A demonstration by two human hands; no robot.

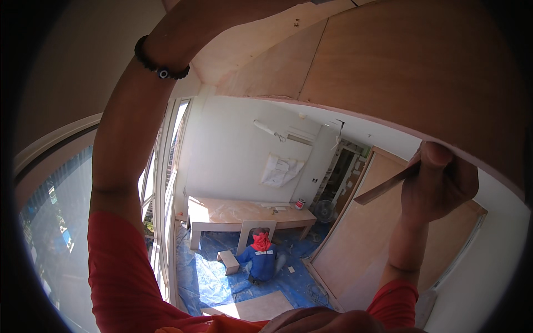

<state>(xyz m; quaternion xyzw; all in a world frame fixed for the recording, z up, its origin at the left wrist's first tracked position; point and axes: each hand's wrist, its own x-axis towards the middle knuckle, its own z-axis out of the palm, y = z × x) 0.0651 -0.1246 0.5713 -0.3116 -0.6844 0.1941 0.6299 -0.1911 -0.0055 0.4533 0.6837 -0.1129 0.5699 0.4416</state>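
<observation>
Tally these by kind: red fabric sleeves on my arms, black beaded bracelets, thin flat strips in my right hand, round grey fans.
Red fabric sleeves: 2
Black beaded bracelet: 1
Thin flat strip in right hand: 1
Round grey fan: 1
Total: 5

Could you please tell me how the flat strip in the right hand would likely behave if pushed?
The flat strip is probably fairly stiff, since it juts from the right hand without visible sag. It is likely light for its size, as it looks thin. A sideways push might make it flex or pivot, because a long stretch extends unsupported.
</observation>
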